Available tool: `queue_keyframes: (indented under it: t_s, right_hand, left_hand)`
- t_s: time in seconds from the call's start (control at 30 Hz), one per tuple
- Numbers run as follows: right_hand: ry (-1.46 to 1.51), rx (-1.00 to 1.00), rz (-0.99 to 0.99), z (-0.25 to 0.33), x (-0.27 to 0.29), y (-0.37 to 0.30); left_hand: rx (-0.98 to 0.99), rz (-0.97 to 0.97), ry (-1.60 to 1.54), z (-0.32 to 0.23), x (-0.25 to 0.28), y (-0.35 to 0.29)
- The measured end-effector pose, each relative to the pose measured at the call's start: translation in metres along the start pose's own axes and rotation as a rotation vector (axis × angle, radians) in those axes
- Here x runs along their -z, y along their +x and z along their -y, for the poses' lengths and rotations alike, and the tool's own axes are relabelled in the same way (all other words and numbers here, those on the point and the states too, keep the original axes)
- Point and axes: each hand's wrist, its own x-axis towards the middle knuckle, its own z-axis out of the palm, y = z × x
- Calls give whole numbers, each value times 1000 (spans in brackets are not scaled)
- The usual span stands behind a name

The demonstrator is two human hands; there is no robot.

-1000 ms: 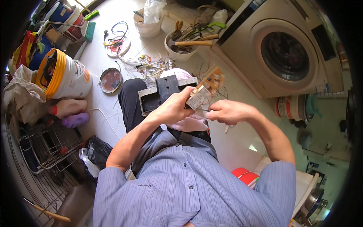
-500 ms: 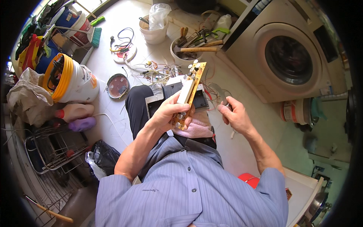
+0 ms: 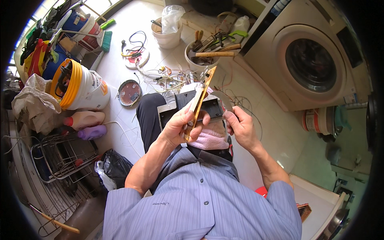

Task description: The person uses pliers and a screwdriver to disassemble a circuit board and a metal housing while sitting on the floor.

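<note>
My left hand (image 3: pixel 176 127) grips the lower end of a yellow-brown circuit board (image 3: pixel 205 94), which stands tilted and nearly edge-on, its parts on the left side. My right hand (image 3: pixel 242 129) is closed round the handle of a knife (image 3: pixel 222 97); its broad curved blade points up and left towards the board. Whether the blade touches the board I cannot tell. Behind them a black open casing with a pale metal edge (image 3: pixel 213 108) rests across my lap. A pink cloth (image 3: pixel 209 139) lies below it, partly hidden by my left hand.
Tangled wires and small electronic parts (image 3: pixel 172 81) lie on the floor ahead, beside a round dish (image 3: pixel 130 93). A tool bucket (image 3: pixel 192 60) with a hammer (image 3: pixel 212 54) stands beyond. Right is a washing machine (image 3: pixel 280 72); left, a white bucket with yellow rim (image 3: pixel 90 90).
The circuit board has turned from showing its component face to nearly edge-on. My right hand has brought the knife left, closer to the board. The view has shifted slightly.
</note>
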Motion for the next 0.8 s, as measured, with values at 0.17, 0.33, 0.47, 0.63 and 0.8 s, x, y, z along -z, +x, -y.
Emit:
queue_keyframes:
  t_s: [0.17, 0.33, 0.47, 0.63, 0.8]
  right_hand:
    - [-61, 16, -9, 22, 0, -4]
    - [-178, 43, -56, 21, -1, -3]
    - [-257, 93, -74, 22, -3, -4]
    - [-200, -23, -51, 27, -4, -8]
    - [-103, -18, 12, 17, -9, -5]
  left_hand:
    - [-45, -116, 269, 5, -12, 3]
    - [-162, -257, 519, 10, -11, 8]
    - [-245, -276, 632, 13, -13, 9]
    - [-240, -277, 810, 15, -14, 12]
    - [-134, -301, 859, 20, -18, 7]
